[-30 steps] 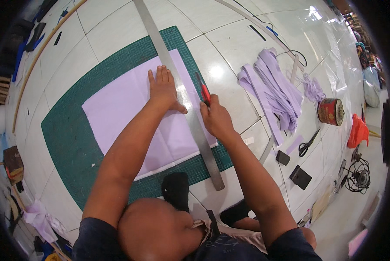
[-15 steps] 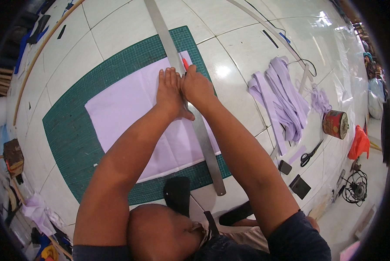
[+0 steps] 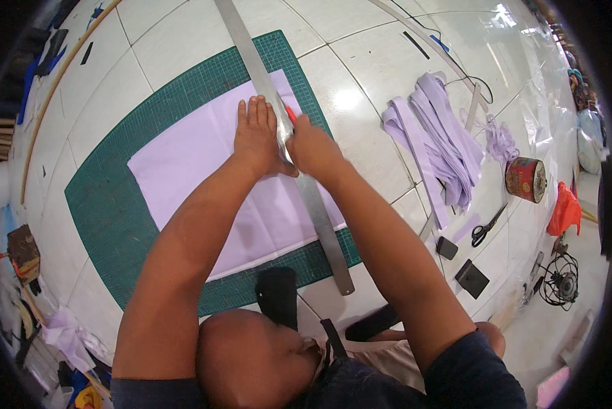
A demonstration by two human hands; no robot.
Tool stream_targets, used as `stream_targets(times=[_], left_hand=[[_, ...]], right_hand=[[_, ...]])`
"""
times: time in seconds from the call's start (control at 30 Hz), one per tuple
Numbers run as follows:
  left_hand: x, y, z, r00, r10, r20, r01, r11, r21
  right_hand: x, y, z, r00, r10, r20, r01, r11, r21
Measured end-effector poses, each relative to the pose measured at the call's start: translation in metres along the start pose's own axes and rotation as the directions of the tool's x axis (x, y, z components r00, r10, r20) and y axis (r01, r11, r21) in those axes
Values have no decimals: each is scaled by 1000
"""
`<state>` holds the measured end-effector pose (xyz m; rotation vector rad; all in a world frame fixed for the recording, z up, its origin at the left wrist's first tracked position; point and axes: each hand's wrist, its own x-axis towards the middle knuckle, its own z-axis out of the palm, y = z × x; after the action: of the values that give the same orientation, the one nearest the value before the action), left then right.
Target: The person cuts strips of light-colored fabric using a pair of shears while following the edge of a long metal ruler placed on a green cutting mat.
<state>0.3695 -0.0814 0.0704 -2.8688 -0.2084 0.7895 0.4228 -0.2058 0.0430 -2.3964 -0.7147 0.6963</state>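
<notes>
Lilac cloth (image 3: 190,153), folded into layers, lies on a green cutting mat (image 3: 101,204) on the floor. A long steel ruler (image 3: 326,238) lies across the cloth near its right edge and reaches past the mat at both ends. Flat on the cloth, my left hand (image 3: 257,140) has its fingers stretched out, with the thumb on the ruler. My right hand (image 3: 312,150) is closed round a red-handled cutter (image 3: 290,114) against the ruler's right side. Only the red part shows above my fist; the blade is hidden.
To the right lie bundled lilac strips (image 3: 445,136), a round red tin (image 3: 525,180), black scissors (image 3: 486,226) and two small dark blocks (image 3: 471,278). Farther right is a red plastic bag (image 3: 565,210). A long curved rod (image 3: 55,82) runs along the left.
My right hand with the cutter has slid along the ruler toward me. My left hand stays pressed on the cloth. The whole view has shifted slightly.
</notes>
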Motion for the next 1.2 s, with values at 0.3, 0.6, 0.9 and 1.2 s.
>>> stream_targets(times=[0.3,0.6,0.9,1.2], left_hand=[[-3,-2,-5,1000,-7,0,7,1000,-28],[-4,0,-2,1000,-28,-2,27,999,-29],[-6,-3,-6,999,-44,18,45,995,-89],[3,6,-4,998,-62,-22,61,996,-59]], right_hand=[[-161,26,-7,958,229,175,-221,973,-67],[-290,66,-7,877,382,291,-321,917,-237],[-242,37,-45,951,257,170,-225,957,-183],[-59,0,-6,997,24,-71,-27,999,-30]])
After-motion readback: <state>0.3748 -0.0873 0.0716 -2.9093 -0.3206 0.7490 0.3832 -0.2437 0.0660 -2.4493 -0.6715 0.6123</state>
